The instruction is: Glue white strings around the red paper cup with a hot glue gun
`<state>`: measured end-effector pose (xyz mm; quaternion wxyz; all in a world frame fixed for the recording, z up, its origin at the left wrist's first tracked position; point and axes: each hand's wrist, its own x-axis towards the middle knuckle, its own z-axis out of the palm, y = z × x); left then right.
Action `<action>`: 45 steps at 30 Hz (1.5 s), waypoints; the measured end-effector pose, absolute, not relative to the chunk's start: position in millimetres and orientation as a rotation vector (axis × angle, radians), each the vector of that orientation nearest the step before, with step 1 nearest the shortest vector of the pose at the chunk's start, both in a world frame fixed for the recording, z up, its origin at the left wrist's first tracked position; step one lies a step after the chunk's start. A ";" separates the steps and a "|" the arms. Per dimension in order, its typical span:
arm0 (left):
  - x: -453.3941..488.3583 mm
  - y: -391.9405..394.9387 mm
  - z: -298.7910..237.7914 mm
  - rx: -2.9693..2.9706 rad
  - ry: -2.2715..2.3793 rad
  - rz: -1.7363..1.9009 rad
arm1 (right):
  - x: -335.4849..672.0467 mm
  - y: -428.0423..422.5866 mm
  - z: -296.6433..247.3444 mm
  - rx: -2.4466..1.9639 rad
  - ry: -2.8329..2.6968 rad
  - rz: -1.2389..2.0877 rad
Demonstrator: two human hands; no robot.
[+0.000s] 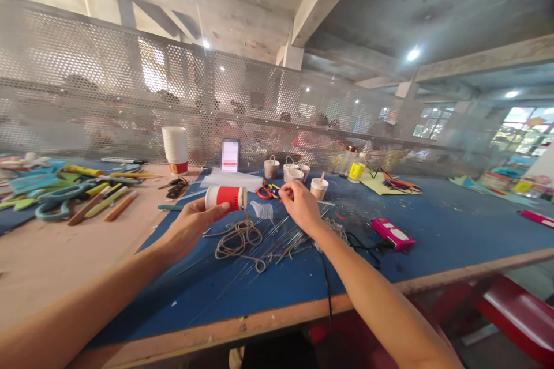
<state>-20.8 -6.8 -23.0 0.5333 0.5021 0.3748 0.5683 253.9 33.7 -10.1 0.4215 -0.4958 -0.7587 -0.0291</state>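
My left hand (pixel 203 218) is closed around a red and white paper cup (pixel 229 198), which lies on its side in the air above the blue mat. To its right, my right hand (pixel 299 202) is raised with its fingers pinched together; whatever they hold, if anything, is too small to make out. Scissors (pixel 265 192) with red, blue and yellow colouring lie just behind, partly covered by the right hand. Below both hands are a loose coil of grey cord (pixel 238 239) and a scatter of thin clear strands (pixel 285 236).
A stack of paper cups (pixel 175 147) and a phone (pixel 230 155) stand before the perforated metal screen (pixel 208 92). Several small cups (pixel 272 169) are behind the hands. Left lie tools (pixel 64 199); right, a magenta box (pixel 393 233) with a black cable and a yellow-labelled bottle (pixel 356 169).
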 end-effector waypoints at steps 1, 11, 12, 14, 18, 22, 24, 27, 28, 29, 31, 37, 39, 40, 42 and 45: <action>-20.2 -7.2 -22.2 1.193 0.907 1.363 | 261.1 40.8 -11.7 -1.354 -1.871 -0.067; -18.0 -9.4 -19.2 1.211 0.916 1.361 | 280.1 69.0 -27.8 -1.788 -1.926 -0.035; -17.9 -9.8 -19.5 1.221 0.918 1.355 | 280.5 69.9 -27.5 -1.806 -1.920 -0.046; -18.1 -9.7 -20.3 1.250 0.925 1.352 | 282.3 71.8 -26.7 -1.847 -1.917 -0.041; -20.7 -5.8 -23.7 1.272 0.927 1.343 | 282.6 76.8 -26.4 -1.925 -1.939 0.066; -23.3 -2.4 -26.6 1.271 0.953 1.321 | 275.6 83.6 -27.0 -1.999 -1.893 0.185; -23.6 -3.0 -26.3 1.272 0.960 1.325 | 274.6 85.6 -27.0 -2.011 -1.837 0.241; -22.8 -5.7 -23.9 1.253 0.962 1.354 | 278.7 83.5 -27.1 -1.938 -1.771 0.350; -22.4 -6.6 -23.1 1.241 0.967 1.362 | 280.6 81.6 -26.9 -1.886 -1.757 0.396; -22.0 -7.3 -22.4 1.241 0.958 1.371 | 282.0 79.1 -26.3 -1.826 -1.741 0.444; -21.4 -7.9 -21.6 1.235 0.937 1.380 | 282.1 73.1 -23.8 -1.686 -1.693 0.538; -21.7 -4.7 -23.2 1.148 0.910 1.403 | 261.4 47.5 -9.2 -1.232 -1.588 0.809; -22.7 -3.2 -24.4 1.124 0.900 1.397 | 253.5 36.3 -4.3 -0.947 -1.452 1.097; -23.3 -2.5 -25.0 1.118 0.893 1.396 | 250.2 30.7 -1.9 -0.860 -1.416 1.203; -24.2 -1.8 -26.1 1.109 0.873 1.392 | 244.8 20.6 2.9 -0.750 -1.384 1.319; -24.0 -3.1 -26.3 1.100 0.856 1.383 | 239.0 10.4 8.2 -0.712 -1.421 1.323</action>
